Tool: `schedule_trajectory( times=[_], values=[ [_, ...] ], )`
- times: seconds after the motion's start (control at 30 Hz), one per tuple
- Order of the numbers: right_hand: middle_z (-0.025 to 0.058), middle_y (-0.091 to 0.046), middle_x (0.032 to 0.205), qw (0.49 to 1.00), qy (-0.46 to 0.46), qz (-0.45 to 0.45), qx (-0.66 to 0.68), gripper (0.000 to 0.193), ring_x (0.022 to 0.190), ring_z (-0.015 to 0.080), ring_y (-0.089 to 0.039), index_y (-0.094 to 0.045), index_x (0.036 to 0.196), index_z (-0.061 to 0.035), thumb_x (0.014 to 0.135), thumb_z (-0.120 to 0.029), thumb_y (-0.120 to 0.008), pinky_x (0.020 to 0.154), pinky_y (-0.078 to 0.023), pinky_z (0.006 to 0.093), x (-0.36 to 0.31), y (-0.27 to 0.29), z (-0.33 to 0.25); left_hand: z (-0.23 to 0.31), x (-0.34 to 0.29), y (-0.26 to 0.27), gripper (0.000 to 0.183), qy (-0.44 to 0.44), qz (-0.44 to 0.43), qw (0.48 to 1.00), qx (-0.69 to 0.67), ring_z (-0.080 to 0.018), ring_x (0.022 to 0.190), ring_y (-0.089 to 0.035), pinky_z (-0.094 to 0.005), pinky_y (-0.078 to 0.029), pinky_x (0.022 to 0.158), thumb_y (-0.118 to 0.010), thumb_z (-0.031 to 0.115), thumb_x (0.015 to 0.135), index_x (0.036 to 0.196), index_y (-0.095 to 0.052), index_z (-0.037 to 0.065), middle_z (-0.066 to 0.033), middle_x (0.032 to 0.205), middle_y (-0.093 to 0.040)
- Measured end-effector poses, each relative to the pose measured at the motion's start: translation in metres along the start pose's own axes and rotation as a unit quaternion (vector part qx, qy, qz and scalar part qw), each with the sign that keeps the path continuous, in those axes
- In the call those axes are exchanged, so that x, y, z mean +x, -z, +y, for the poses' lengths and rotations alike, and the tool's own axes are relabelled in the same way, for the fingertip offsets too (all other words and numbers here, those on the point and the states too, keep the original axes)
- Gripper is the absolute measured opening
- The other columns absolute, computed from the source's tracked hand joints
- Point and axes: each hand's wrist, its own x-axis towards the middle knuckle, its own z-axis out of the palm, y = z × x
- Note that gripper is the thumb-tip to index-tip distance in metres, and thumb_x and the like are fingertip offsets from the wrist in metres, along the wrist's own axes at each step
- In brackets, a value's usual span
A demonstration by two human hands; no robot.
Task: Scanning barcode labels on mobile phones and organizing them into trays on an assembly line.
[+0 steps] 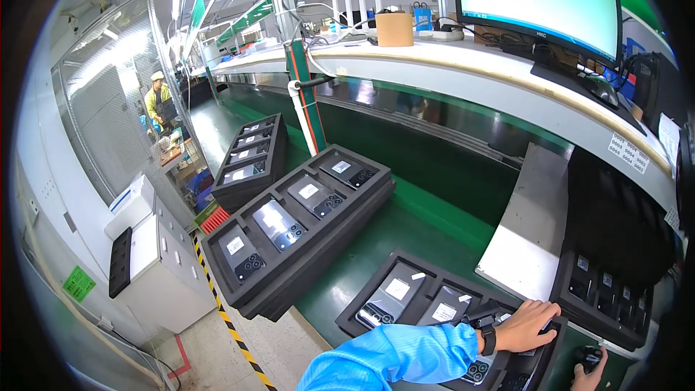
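Observation:
My left hand [528, 326], below a blue sleeve and a black wristband, reaches over the right end of a black foam tray [347, 316]. Its fingers are bent round a dark smartphone in that tray, mostly hidden under the hand. Farther left in the tray lie a smartphone [394, 293] with a white label and a second labelled smartphone [441, 310], both back side up. At the lower right edge my right hand [590, 376], only partly in view, is closed on a small rounded black device [588, 355] whose kind I cannot make out.
Stacked foam trays [304, 264] with labelled smartphones stand at the left on the green bench, another tray stack [246, 188] behind them. More smartphones sit in a black tray [604, 297] at right, beside a white board [525, 224]. A monitor [543, 0] stands on the shelf. A person [158, 105] is far left.

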Motion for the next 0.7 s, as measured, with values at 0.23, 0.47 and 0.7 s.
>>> schedule_trajectory(
  times=[0.23, 0.47, 0.7],
  values=[
    [0.0242, -0.062, 0.133, 1.000, 0.025, 0.013, 0.007, 0.066, 0.119, 0.0330, -0.062, -0.049, 0.144, 0.0032, 0.085, -0.006, -0.078, 0.104, -0.047, 0.0380, 0.002, -0.004, 0.003, -0.001, -0.001, 0.000, 0.040, 0.000, -0.001, 1.000, 0.008, -0.0349, 0.113, -0.051, -0.0439, -0.036, 0.101, -0.061, 0.026, 0.092, 0.121, -0.049, 0.001, -0.0175, 0.117, -0.057],
    [0.0255, -0.061, 0.132, 1.000, 0.008, 0.012, -0.006, 0.066, 0.119, 0.0327, -0.062, -0.049, 0.143, 0.0042, 0.085, -0.007, -0.079, 0.104, -0.047, 0.0378, 0.002, 0.000, -0.005, -0.002, -0.001, -0.001, 0.042, -0.006, 0.010, 1.000, 0.005, -0.0355, 0.114, -0.051, -0.0442, -0.036, 0.102, -0.062, 0.025, 0.091, 0.123, -0.048, 0.001, -0.0183, 0.118, -0.057],
    [0.0220, -0.066, 0.113, 0.952, 0.143, 0.271, 0.005, 0.054, 0.099, 0.0287, -0.066, -0.057, 0.128, 0.0085, 0.091, -0.023, -0.079, 0.082, -0.057, 0.0392, 0.003, -0.004, 0.021, -0.001, 0.001, 0.001, 0.043, -0.001, 0.005, 1.000, 0.002, -0.0362, 0.114, -0.051, -0.0446, -0.035, 0.103, -0.062, 0.026, 0.091, 0.123, -0.047, 0.001, -0.0186, 0.118, -0.058]
  ],
)
